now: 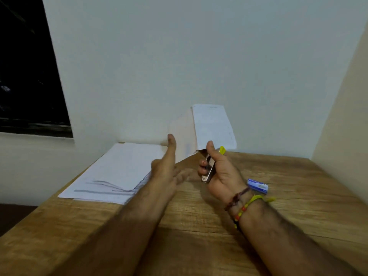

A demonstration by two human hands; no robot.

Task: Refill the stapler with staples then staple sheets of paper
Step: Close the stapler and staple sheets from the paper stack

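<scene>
Head view: right hand (219, 172) raised above the bench (199, 226), fingers (203, 172) curled tight round a metal stapler (209, 169) with a yellow tip, thumb laid along its top; stapler nose clamped on the lower corner of a few sheets of paper (211, 126), held up in the air in front of the pale wall (199, 56); sheets fanned slightly, one bent back to the left. Left hand (167, 168) just beside, spread and flat, thumb up, holding nothing, blurred; whether touching the raised sheets, cannot tell. Stack of paper (119, 170) lying on the left part of the bench, sheets slid a little out of line, near edge close to the left forearm. Small blue and white staple box (257, 186) on the bench just behind the right wrist, partly hidden by it. Bead and thread bracelets (243, 206) round the right wrist, one yellow. Dark window (29, 66) at upper left.
</scene>
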